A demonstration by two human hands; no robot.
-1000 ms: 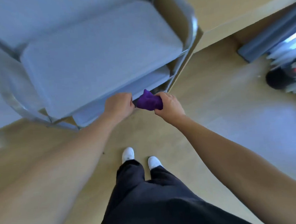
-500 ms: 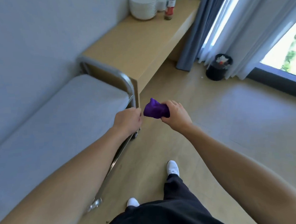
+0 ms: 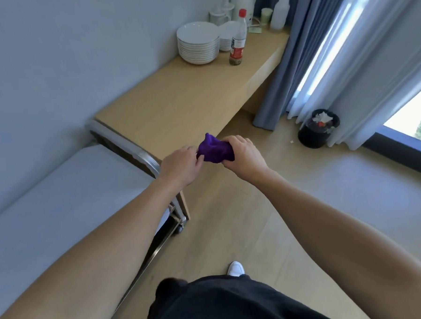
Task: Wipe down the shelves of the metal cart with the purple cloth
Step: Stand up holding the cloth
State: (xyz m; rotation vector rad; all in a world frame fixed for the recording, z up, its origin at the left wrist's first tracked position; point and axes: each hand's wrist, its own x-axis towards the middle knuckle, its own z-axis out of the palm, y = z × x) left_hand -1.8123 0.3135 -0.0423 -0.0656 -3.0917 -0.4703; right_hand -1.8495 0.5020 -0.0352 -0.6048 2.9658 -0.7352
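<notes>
Wooden counter [image 3: 189, 99], one cart [image 3: 60, 203], two hands [image 3: 179, 167] [image 3: 244, 157] gripping one purple cloth [image 3: 215, 150]

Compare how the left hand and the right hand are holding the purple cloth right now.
The right hand has its fingers curled over the bunched purple cloth, covering much of it; the left hand only pinches its left edge. The left hand sits over the end rail of the metal cart; the right hand is out over the floor. Both hold the cloth in the air, off the cart.
</notes>
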